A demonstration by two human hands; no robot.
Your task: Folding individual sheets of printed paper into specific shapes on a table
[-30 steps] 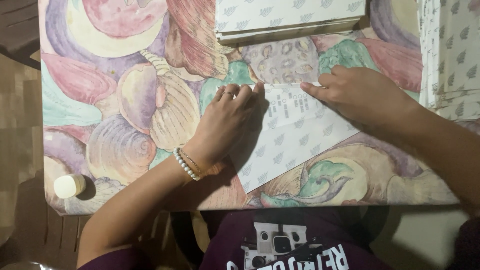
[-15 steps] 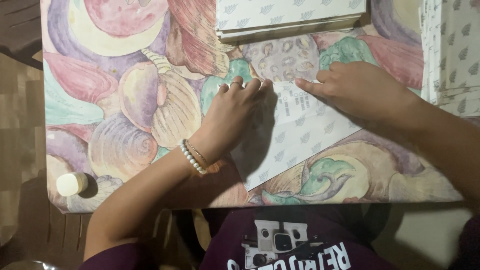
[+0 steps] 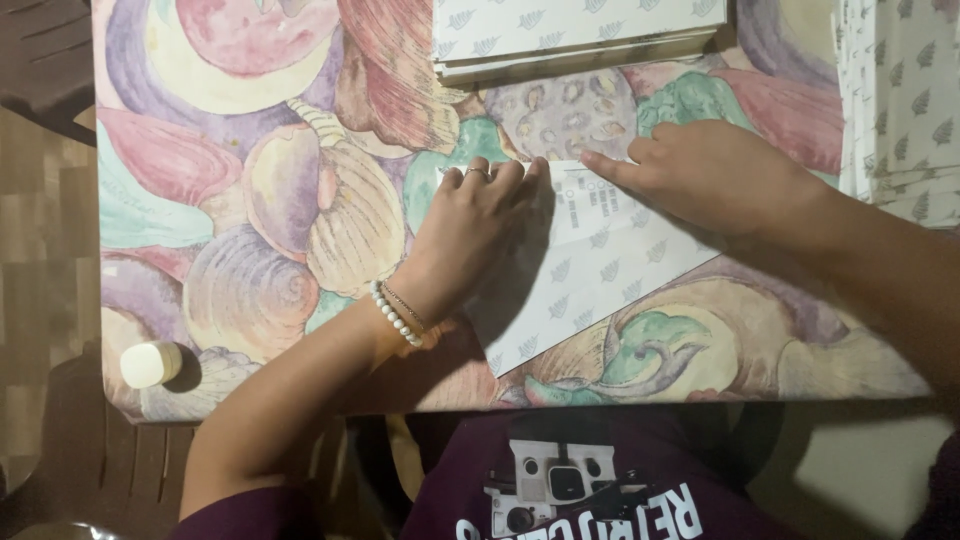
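Observation:
A white sheet of paper with a small grey leaf pattern (image 3: 590, 280) lies tilted on the table, over a cloth printed with large pastel shells (image 3: 250, 200). My left hand (image 3: 470, 225) rests flat on the sheet's left part, fingers together and pointing away from me; it wears a ring and a pearl bracelet. My right hand (image 3: 715, 175) lies on the sheet's upper right part, its fingertips pressing the top edge near some printed text. Neither hand grips anything.
A stack of the same patterned sheets (image 3: 575, 35) lies at the far edge of the table. Another pile (image 3: 900, 100) sits at the right edge. A small cream cylinder (image 3: 150, 363) stands at the near left corner. Wooden floor shows on the left.
Both hands have slid a little away from me along the sheet, toward its top edge. The sheet itself has barely moved.

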